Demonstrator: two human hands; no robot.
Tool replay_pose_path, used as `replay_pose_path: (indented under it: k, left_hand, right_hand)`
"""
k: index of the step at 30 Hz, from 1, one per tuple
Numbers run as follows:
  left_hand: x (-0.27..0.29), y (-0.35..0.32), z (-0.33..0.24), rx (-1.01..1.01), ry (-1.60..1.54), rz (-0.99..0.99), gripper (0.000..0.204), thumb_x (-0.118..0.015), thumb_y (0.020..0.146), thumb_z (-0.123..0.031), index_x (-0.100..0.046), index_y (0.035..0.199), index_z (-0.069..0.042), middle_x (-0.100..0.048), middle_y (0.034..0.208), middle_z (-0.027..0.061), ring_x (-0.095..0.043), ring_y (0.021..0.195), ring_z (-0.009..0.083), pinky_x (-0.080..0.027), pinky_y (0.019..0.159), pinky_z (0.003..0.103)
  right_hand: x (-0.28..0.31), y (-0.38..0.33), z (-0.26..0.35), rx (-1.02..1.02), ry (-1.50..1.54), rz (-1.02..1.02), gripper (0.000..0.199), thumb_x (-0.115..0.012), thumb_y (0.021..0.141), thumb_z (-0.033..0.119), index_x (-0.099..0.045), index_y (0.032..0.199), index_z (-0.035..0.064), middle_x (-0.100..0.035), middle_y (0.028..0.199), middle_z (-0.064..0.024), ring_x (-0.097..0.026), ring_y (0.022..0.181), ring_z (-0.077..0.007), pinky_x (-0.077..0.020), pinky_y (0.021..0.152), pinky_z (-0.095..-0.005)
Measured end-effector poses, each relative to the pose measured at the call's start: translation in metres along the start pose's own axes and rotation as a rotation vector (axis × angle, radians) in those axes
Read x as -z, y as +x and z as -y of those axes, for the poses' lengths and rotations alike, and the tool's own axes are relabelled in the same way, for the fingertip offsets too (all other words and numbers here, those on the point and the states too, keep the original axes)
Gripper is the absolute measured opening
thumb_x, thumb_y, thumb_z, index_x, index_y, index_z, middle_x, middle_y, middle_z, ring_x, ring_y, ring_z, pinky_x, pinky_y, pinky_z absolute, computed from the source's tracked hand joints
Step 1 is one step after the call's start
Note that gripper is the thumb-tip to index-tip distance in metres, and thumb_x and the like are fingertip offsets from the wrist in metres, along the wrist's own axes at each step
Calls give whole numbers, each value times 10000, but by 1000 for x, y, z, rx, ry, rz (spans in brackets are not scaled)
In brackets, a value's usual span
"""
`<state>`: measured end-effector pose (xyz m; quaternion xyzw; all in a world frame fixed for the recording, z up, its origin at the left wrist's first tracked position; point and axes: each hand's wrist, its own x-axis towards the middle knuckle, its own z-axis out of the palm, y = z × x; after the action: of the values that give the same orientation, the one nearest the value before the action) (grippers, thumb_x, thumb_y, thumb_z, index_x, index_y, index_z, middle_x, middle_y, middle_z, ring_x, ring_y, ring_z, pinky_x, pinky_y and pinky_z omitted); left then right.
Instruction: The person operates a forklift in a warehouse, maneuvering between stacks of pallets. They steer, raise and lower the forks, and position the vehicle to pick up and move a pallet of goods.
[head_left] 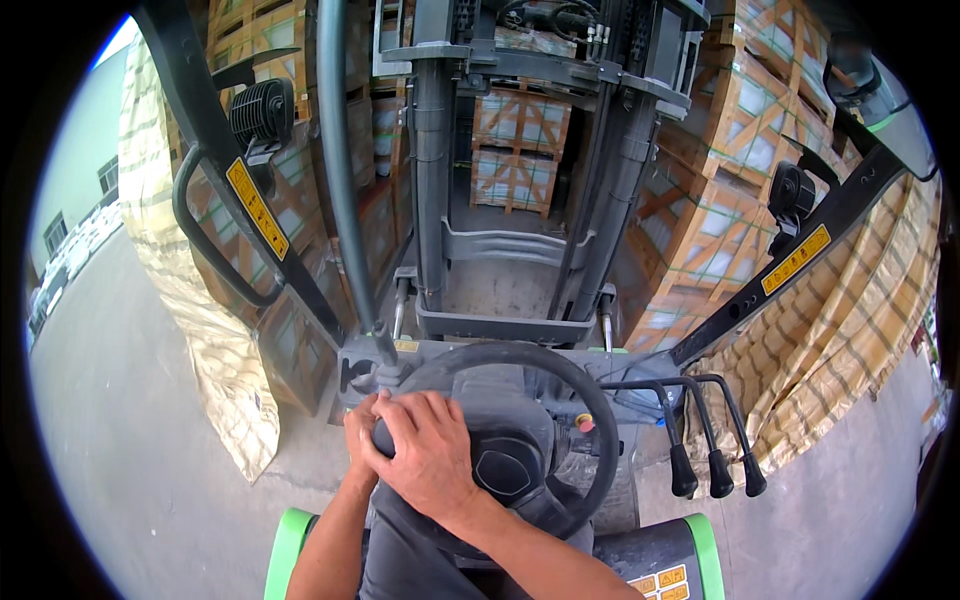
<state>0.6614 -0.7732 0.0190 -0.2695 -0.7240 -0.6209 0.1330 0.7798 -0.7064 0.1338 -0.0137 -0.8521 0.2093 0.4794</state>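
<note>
On the left side of the black steering wheel (602, 425), both my hands meet, one crossing over the other. My left hand (360, 432) is closed at the rim, its fingers partly hidden. Over it lies my right hand (432, 448), reaching across from the right with fingers curled at the rim and over the left hand; how much of its grip is on the wheel is partly hidden. Three black-knobbed levers (719, 475) stand to the right of the wheel, with no hand on them. A red button (585, 423) shows beside the wheel on the dashboard.
Ahead rises the forklift mast (432, 180), with stacked wooden crates (515, 180) beyond it. More crates (725, 200) stand close on the right, partly under a striped tarp (835, 340). Another tarp (215, 370) hangs over crates at left. Concrete floor (120, 450) extends on the left.
</note>
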Motion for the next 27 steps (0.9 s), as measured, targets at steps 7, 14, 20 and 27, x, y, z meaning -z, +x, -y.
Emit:
replay_pose_path:
  k: [7,14,20,27]
  left_hand:
    - [-7,0,5,261,69,83,460,-586,1008,-354,-588,767,37,-468,579,142,-400,582,147,-399,548,389]
    - [-14,-3,3,229,100,56,455,-582,1004,-346,-621,770,43,-512,582,212,-395,548,195,-409,545,414]
    - [-21,-3,3,248,122,46,455,-585,1006,-333,-617,756,47,-491,557,197,-380,534,179,-401,528,413]
    - [-20,0,3,260,51,62,453,-583,1014,-319,-591,744,44,-422,548,106,-381,586,114,-385,517,374]
  right_hand:
    - [44,33,-61,-54,-221,-227,281,-800,732,156,-645,951,76,-645,889,-76,-609,860,-285,-448,776,-418]
    - [115,-18,-92,-316,-259,-311,273,-773,747,98,-621,967,42,-628,924,-123,-592,895,-343,-467,824,-454]
    - [151,-133,-76,-417,-276,-250,282,-760,759,107,-596,977,37,-603,934,-141,-585,888,-344,-475,789,-440]
    - [72,-186,3,-281,-100,-50,380,-825,677,66,-619,996,65,-627,1005,-133,-612,950,-359,-504,841,-474]
